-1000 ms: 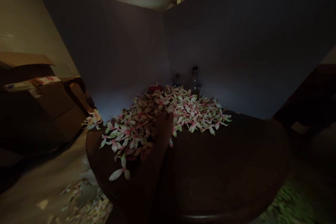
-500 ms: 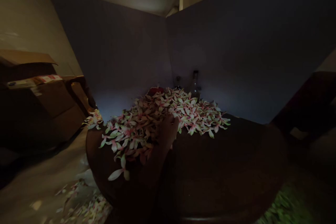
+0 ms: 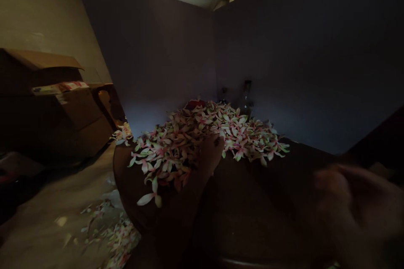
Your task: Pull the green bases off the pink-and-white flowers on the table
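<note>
A heap of pale flowers (image 3: pixel 176 143), pinkish at their centres, lies on a dark round-edged table (image 3: pixel 252 210). My left hand (image 3: pixel 211 151) rests against the front of the heap, low and in shadow. Its fingers are too dark and too much among the flowers to show whether they hold one. Over the table's right side is my right hand (image 3: pixel 356 197), smeared by motion and apart from the heap. Its fingers look bent, but what they hold, if anything, is not clear. One loose flower (image 3: pixel 151 195) lies at the heap's front left.
Two dark upright panels (image 3: pixel 167 46) meet behind the table. A clear bottle (image 3: pixel 246 98) and a red thing (image 3: pixel 195 104) stand behind the flowers. On the left are cardboard boxes (image 3: pixel 78 109). More flowers (image 3: pixel 120 235) lie on plastic on the floor.
My right hand has come into view at the right. My left hand stays at the heap's front. The whole view has shifted, so things sit further right and slightly higher.
</note>
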Tool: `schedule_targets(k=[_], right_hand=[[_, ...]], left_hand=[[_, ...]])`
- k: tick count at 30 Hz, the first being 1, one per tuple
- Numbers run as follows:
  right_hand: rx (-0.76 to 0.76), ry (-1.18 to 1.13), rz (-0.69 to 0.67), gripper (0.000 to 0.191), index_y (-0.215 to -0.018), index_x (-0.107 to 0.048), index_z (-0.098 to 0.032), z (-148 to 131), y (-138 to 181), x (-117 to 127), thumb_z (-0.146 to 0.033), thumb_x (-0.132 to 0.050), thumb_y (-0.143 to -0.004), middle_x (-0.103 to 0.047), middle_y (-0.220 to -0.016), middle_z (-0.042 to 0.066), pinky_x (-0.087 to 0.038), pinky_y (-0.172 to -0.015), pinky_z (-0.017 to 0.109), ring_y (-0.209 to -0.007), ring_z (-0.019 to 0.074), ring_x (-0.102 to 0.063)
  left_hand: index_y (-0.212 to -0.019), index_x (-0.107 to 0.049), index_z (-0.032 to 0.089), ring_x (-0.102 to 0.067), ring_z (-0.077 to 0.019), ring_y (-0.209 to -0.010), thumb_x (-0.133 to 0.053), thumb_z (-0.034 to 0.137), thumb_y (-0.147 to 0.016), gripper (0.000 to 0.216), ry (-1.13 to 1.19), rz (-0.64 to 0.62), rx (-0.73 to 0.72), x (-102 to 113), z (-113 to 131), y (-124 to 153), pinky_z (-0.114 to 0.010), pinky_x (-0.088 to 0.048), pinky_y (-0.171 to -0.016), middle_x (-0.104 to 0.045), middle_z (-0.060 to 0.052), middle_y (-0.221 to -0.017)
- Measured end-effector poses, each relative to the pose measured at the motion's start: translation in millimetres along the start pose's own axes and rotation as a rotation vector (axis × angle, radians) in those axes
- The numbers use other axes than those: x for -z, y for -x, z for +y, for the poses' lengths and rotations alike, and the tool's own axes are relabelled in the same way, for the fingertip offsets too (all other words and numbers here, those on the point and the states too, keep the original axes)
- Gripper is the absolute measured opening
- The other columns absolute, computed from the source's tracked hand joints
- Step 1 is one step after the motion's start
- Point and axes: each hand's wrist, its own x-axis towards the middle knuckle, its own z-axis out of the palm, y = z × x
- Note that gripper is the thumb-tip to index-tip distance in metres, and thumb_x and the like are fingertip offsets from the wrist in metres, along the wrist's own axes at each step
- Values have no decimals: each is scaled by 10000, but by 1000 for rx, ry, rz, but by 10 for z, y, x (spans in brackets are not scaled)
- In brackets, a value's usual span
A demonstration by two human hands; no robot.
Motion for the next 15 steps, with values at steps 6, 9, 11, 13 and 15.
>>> schedule_targets(k=[6, 9, 11, 13, 15], right_hand=[[355, -152, -583, 224, -1057, -598, -235, 75, -160, -1436, -380, -453, -968, -688, -957, 64, -499, -751, 346, -826, 209, -652], [348, -135, -710, 217, -1070, -578, -227, 312, 45, -1672, -370, -448, -973, -682, -919, 50, -475, -723, 309, -766, 186, -638], [292, -142, -708, 228, -1069, -565, -222, 417, 123, -1639, -394, -452, -971, -664, -894, 42, -459, -705, 301, -745, 179, -616], [223, -153, -675, 246, -1028, -562, -222, 453, 113, -1562, -434, -453, -967, -633, -823, 24, -439, -677, 293, -707, 170, -584], [159, -160, -664, 278, -956, -567, -225, 453, 46, -1509, -480, -457, -960, -586, -725, -1, -414, -634, 285, -646, 158, -542]], left_hand=[[-820, -678, 194, -599, -152, -770, -494, 308, -938, 246, -55, 32, 35, 0, -45, -12, -248, -420, -742, -672, -16, -801], [-944, -722, 194, -622, -181, -946, -546, 239, -911, 185, -99, 47, 25, -24, -90, -20, -271, -439, -867, -720, -52, -974], [-925, -737, 195, -620, -197, -975, -557, 246, -907, 189, -148, 10, -15, -38, -91, -18, -293, -440, -902, -725, -62, -976], [-918, -747, 200, -618, -205, -1006, -551, 234, -901, 199, -154, -29, -73, -51, -74, -13, -304, -436, -927, -730, -61, -986], [-997, -745, 200, -630, -195, -974, -524, 242, -911, 242, -113, -77, -110, -61, -48, -6, -290, -454, -881, -730, -63, -1016]])
